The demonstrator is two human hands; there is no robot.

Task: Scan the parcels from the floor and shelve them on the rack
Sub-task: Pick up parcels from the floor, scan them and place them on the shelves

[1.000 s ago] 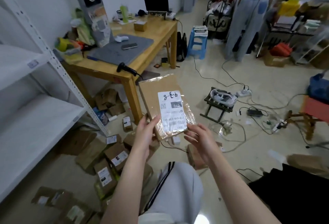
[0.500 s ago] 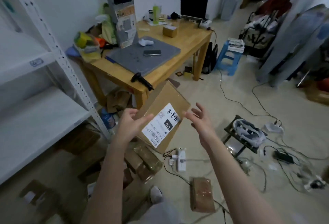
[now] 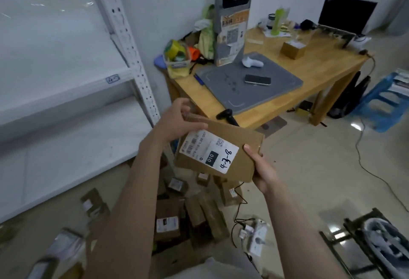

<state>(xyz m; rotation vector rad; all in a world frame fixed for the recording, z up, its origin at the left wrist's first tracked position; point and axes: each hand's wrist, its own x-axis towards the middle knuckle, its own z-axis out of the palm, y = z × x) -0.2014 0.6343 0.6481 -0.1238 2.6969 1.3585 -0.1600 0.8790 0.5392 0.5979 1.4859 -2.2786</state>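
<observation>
A flat brown cardboard parcel (image 3: 241, 143) with a white label marked "4-3-8" is held in front of me, above the floor. My left hand (image 3: 177, 121) grips its far left corner, thumb on top. My right hand (image 3: 262, 170) holds its near right edge, thumb on the top face. The white metal rack (image 3: 137, 72) stands at the left with bare white shelves. Several more brown parcels (image 3: 168, 223) lie on the floor below my arms. A black handheld scanner (image 3: 228, 117) rests at the near edge of the wooden table (image 3: 327, 68).
On the table lie a grey mat (image 3: 276, 86) with a phone (image 3: 257, 79), a white handheld device, a small box and a laptop (image 3: 347, 17). A blue stool (image 3: 385, 101) stands at right. Cables and a white power strip (image 3: 256, 236) trail over the floor; a black stand (image 3: 376, 243) is lower right.
The parcel has been turned so its label reads sideways, and my right hand, which was off it, now holds its near edge. My view has swung left toward the rack.
</observation>
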